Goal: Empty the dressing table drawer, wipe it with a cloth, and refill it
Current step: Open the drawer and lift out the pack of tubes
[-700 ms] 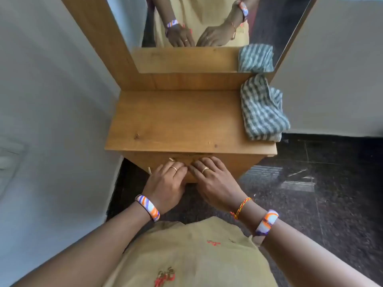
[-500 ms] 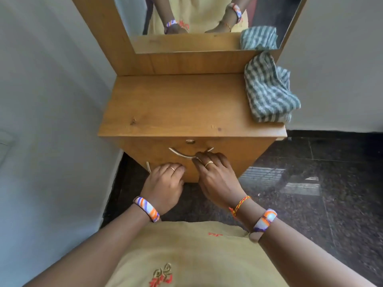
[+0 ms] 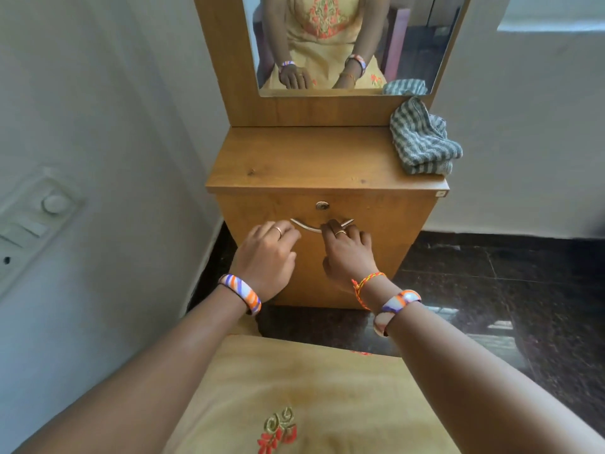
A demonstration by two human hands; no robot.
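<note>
A wooden dressing table (image 3: pixel 314 158) stands ahead with its drawer front (image 3: pixel 386 231) closed under the top. A curved metal handle (image 3: pixel 304 227) and a round lock (image 3: pixel 322 205) sit on that front. My right hand (image 3: pixel 347 253) hooks its fingers over the right part of the handle. My left hand (image 3: pixel 266 253) hovers just left of the handle with fingers loosely bent, holding nothing. A grey checked cloth (image 3: pixel 422 139) lies bunched on the table top at the right rear corner.
A mirror (image 3: pixel 347 40) rises behind the table top. A white wall with a switch plate (image 3: pixel 32 217) runs close on the left. Dark polished floor (image 3: pixel 507 290) lies to the right, with a white wall behind it.
The view has tilted up and pulled back, showing the drawer front. My right hand went from resting low on the front to gripping the handle; my left hand rose beside it.
</note>
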